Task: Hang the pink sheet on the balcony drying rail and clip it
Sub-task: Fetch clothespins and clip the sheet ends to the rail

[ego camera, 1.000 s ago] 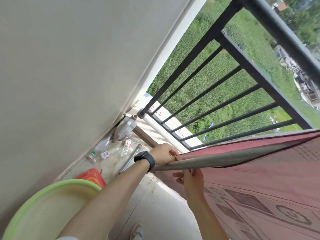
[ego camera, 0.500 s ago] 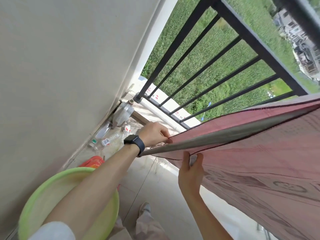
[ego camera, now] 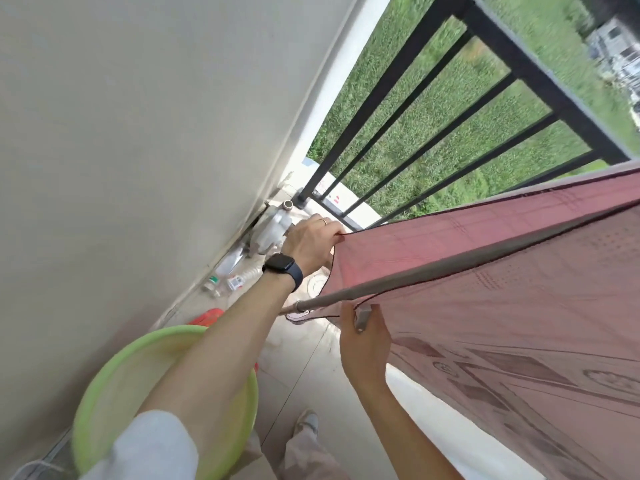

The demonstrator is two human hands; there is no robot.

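The pink sheet point(ego camera: 502, 299) is draped over the grey drying rail point(ego camera: 408, 278), which runs from lower left to upper right. My left hand point(ego camera: 311, 245), with a dark watch at the wrist, grips the far corner of the sheet beyond the rail. On the near side, just under the rail, my right hand point(ego camera: 363, 341) pinches the sheet's edge with a pale clip point(ego camera: 362, 317) between its fingers. The rail's bare end point(ego camera: 294, 307) sticks out past the sheet.
A beige wall point(ego camera: 138, 133) fills the left. The black balcony railing point(ego camera: 450, 98) stands beyond the sheet, with green field below. A green basin point(ego camera: 104, 393), an orange object point(ego camera: 207, 316), bottles point(ego camera: 232, 280) and a grey fitting point(ego camera: 273, 230) are on the floor by the wall.
My left hand has moved away from the rail, pulling the sheet's far corner outward and spreading it. My right hand has stayed under the rail. The view has tilted.
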